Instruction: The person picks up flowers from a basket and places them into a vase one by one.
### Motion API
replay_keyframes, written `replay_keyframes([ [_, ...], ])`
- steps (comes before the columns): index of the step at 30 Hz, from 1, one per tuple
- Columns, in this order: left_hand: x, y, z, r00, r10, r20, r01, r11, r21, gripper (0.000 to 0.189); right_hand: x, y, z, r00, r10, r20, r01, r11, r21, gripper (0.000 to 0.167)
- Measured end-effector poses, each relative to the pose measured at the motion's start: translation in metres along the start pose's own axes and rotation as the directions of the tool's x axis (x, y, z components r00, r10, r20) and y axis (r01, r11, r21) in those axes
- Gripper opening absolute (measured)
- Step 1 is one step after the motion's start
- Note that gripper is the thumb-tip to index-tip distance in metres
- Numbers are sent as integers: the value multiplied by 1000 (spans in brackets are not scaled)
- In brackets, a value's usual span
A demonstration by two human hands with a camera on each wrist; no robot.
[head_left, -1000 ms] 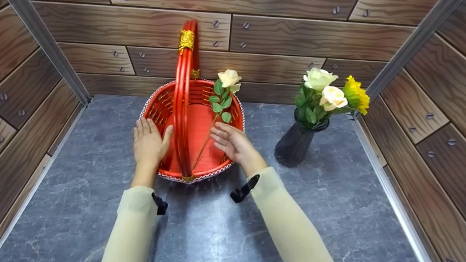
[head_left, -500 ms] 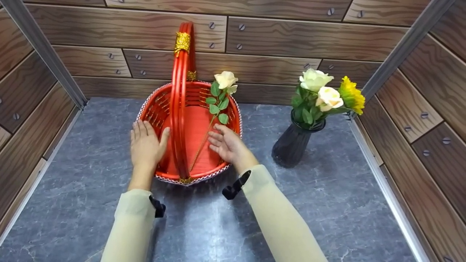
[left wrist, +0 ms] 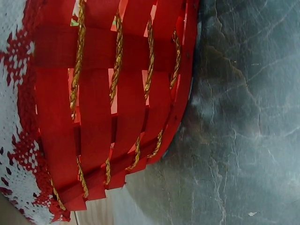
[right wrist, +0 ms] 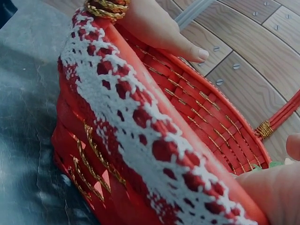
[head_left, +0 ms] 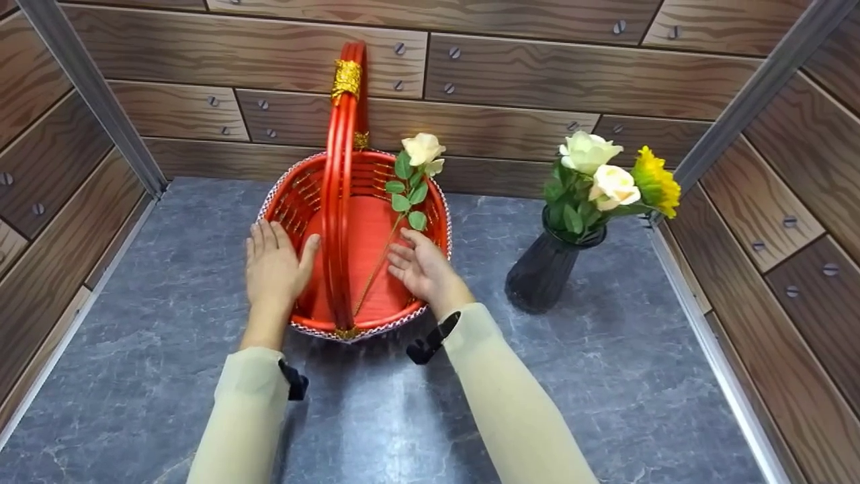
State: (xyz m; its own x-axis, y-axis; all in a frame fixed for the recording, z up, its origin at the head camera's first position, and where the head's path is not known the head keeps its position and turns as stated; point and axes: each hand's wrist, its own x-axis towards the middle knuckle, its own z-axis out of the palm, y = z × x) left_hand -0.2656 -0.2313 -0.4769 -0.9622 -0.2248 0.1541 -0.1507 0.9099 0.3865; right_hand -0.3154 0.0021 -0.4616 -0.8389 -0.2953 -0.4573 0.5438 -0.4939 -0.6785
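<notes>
A red woven basket with a tall arched handle stands before me. A cream rose leans in it, its stem slanting down across the basket's floor. My left hand lies along the left rim, fingers straight and thumb spread inward. At the right rim my right hand has its fingers loosely bent over the inside, near the rose stem, holding nothing. White lace trim edges the basket in the right wrist view. The left wrist view shows the outer weave alone, without the left hand.
A dark ribbed vase stands to the right on the grey marbled surface. In it are two pale roses and a yellow flower. Wood-patterned walls enclose the back and both sides.
My right hand has shifted slightly left and its palm has turned a little upward. The left hand, basket, rose and vase keep their places; the head view sways slightly.
</notes>
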Motion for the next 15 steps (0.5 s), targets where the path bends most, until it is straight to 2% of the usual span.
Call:
replay_keyframes([
  [10,1,1,2,1000,1,2,-1,1000,-4,96,10,4,3,996,60,-60,-60,998,2,65],
  [15,0,-2,2,1000,2,1,-2,1000,5,98,11,6,4,996,82,-39,-82,997,17,66],
])
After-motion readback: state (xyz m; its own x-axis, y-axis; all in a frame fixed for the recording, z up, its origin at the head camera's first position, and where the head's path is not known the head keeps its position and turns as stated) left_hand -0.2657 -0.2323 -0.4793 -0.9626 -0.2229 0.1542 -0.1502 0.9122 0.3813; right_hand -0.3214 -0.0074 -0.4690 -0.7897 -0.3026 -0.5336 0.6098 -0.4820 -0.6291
